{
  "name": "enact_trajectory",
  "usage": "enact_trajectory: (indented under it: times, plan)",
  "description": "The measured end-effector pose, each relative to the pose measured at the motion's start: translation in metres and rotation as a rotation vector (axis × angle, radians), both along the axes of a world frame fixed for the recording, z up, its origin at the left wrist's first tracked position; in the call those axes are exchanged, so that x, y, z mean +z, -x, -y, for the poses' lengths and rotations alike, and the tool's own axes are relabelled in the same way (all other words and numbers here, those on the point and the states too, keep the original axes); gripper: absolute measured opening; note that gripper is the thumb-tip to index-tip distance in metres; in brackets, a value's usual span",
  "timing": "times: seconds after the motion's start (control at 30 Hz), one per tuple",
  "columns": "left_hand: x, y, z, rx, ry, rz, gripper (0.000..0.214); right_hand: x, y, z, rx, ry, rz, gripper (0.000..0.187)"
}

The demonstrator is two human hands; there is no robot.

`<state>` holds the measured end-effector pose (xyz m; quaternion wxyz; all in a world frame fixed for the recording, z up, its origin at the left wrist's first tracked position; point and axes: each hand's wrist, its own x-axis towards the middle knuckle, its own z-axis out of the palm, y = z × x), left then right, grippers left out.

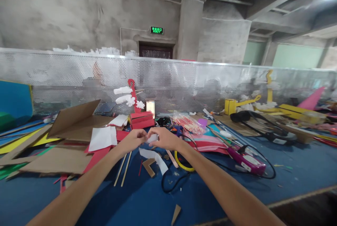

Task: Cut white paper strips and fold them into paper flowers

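My left hand point(134, 139) and my right hand point(164, 139) meet over the middle of the blue table, fingers pinched on a small white piece of paper point(153, 138) between them. Its full shape is hidden by my fingers. Just below lies a curved white paper strip point(155, 157) beside an L-shaped piece of brown cardboard point(149, 168). Two thin wooden sticks point(126, 169) rest under my left wrist. Behind my hands stands a red box shape point(142, 120) with an upright red hooked piece point(133, 94) bearing white tufts.
Brown cardboard sheets point(58, 157) and white paper point(103, 139) cover the left side. A yellow ring point(181, 164), a black cable and a purple power strip point(247, 161) lie at right. A perforated metal screen point(168, 82) closes off the back. A black headset-like object point(263, 127) lies far right.
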<state>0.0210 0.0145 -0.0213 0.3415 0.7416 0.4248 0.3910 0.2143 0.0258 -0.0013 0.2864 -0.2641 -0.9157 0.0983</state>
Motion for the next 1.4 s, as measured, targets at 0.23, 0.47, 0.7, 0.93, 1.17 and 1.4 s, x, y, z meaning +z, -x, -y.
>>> enact_trajectory:
  times: [0.23, 0.47, 0.7, 0.93, 1.17, 1.4]
  plan:
    - [-0.0001, -0.0006, -0.0017, -0.002, 0.185, 0.101, 0.025, 0.0005, 0.0006, -0.0016, 0.003, -0.15, 0.022, 0.016]
    - [0.0033, -0.0003, 0.0041, 0.025, 0.268, 0.164, 0.027, -0.0031, 0.0008, -0.0045, 0.014, -0.187, 0.038, 0.019]
    - [0.0035, 0.0003, 0.002, 0.022, 0.23, 0.123, 0.026, 0.0023, -0.0007, -0.0032, 0.014, -0.165, 0.015, 0.011]
    - [0.0016, 0.0012, -0.0006, 0.001, 0.168, 0.151, 0.028, 0.0052, 0.0011, 0.0027, -0.059, -0.057, -0.106, 0.013]
    - [0.0014, 0.0005, -0.0025, 0.003, 0.127, 0.135, 0.029, 0.0034, 0.0014, 0.001, -0.065, 0.039, -0.229, 0.016]
    - [0.0023, -0.0019, 0.0004, -0.004, 0.056, 0.114, 0.027, 0.0005, 0.0012, -0.0043, -0.082, 0.154, -0.253, 0.019]
